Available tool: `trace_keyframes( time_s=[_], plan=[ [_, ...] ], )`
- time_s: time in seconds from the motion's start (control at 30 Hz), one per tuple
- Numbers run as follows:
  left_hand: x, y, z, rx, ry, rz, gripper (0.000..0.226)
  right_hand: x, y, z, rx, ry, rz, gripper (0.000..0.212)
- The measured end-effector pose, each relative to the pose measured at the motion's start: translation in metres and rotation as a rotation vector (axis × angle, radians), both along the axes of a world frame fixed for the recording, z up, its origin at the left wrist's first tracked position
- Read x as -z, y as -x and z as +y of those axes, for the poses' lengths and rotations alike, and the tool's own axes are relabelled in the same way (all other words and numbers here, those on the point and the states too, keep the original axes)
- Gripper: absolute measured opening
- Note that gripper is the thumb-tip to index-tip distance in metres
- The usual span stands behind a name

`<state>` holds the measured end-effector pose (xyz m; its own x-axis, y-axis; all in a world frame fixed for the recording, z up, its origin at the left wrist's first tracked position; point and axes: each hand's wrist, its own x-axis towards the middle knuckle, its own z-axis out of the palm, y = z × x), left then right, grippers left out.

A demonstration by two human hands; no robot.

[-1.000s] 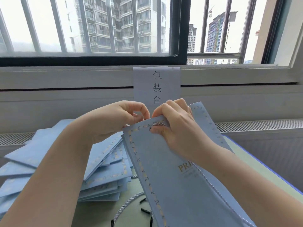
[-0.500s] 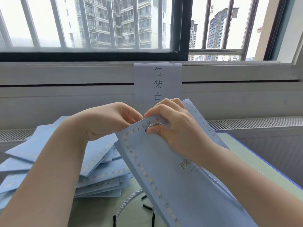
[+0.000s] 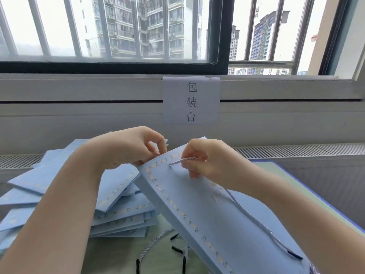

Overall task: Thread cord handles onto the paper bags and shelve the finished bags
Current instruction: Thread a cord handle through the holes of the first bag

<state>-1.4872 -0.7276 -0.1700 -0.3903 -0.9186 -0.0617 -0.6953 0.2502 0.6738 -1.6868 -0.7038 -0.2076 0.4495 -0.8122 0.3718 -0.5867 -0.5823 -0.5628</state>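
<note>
**Cord pinched at the hole of a tilted blue bag**

At the left of the frame, a sloppy stack of flat light-blue paper bags with pale dotted borders (image 3: 65,186) lies on the pale green tabletop (image 3: 308,180), fanned out in several directions.

Just right of it, in the middle of the frame, the left hand (image 3: 126,149) has its fingers (image 3: 158,144) curled tightly, thumb and fingertips pressed together on the top edge of the flat light-blue paper bag with a gold-dotted border (image 3: 227,220). What lies between the fingertips behind that edge cannot be made out.

The held bag is tilted, its top edge raised toward the window and its long axis running down to the lower right of the frame, where its bottom end leaves the picture.

Right of centre, the right hand (image 3: 213,161) rests on the bag's upper face. Its fingers are curled, and thumb and forefinger pinch the twisted pale lilac cord handle (image 3: 254,216) just right of the hole near the top border. A short stretch of cord spans from the hole to the fingertips; the rest passes under the hand and trails down the bag's face to a black tip at the lower right.

Loose twisted cords with black tips (image 3: 156,244) lie on the tabletop beneath the raised bag, at the bottom centre.
</note>
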Motion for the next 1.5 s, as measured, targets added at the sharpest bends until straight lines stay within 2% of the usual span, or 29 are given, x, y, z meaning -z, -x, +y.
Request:
trace_keyframes(
  time_s=[0.1, 0.27, 0.47, 0.53, 0.6, 0.7, 0.8, 0.93, 1.07, 1.17, 1.33, 1.43, 1.5],
  plan=[
    [0.002, -0.001, -0.003, -0.079, 0.040, -0.008, 0.020, -0.006, 0.006, 0.002, -0.057, -0.155, -0.076, 0.014],
    [0.006, 0.004, -0.005, -0.159, 0.062, -0.090, 0.019, -0.017, 0.016, 0.001, 0.032, -0.107, -0.077, 0.020],
    [0.012, 0.018, -0.007, -0.193, 0.074, -0.429, 0.025, -0.030, 0.021, 0.006, 0.065, -0.096, -0.260, 0.031],
    [0.016, 0.022, -0.011, -0.189, 0.077, -0.490, 0.024, -0.033, 0.019, 0.008, 0.053, -0.068, -0.301, 0.032],
    [0.020, 0.028, -0.015, -0.218, 0.116, -0.445, 0.021, -0.033, 0.014, 0.012, 0.004, -0.037, -0.342, 0.031],
    [0.027, 0.036, -0.027, -0.254, 0.204, -0.166, 0.027, -0.030, 0.006, 0.015, -0.076, -0.015, -0.334, 0.027],
    [0.038, 0.047, -0.033, -0.152, 0.242, 0.043, 0.032, -0.028, 0.000, 0.018, -0.157, -0.022, -0.332, 0.024],
    [0.051, 0.059, -0.032, -0.095, 0.201, 0.031, 0.023, -0.032, 0.000, 0.020, -0.212, -0.033, -0.424, 0.023],
    [0.053, 0.062, -0.027, -0.075, 0.098, -0.102, 0.036, -0.033, 0.006, 0.016, -0.186, 0.044, -0.411, 0.028],
    [0.050, 0.065, -0.020, -0.083, -0.020, -0.065, 0.038, -0.034, 0.011, 0.015, -0.158, 0.050, -0.385, 0.030],
    [0.046, 0.060, -0.022, -0.148, -0.084, 0.055, 0.021, -0.030, 0.025, 0.001, 0.022, 0.098, -0.272, 0.030],
    [0.039, 0.052, -0.021, -0.189, -0.082, 0.163, 0.003, -0.018, 0.038, -0.011, 0.245, 0.168, -0.106, 0.027],
    [0.037, 0.049, -0.022, -0.206, -0.091, 0.209, 0.005, -0.008, 0.044, -0.019, 0.421, 0.238, 0.086, 0.028]
  ],
)
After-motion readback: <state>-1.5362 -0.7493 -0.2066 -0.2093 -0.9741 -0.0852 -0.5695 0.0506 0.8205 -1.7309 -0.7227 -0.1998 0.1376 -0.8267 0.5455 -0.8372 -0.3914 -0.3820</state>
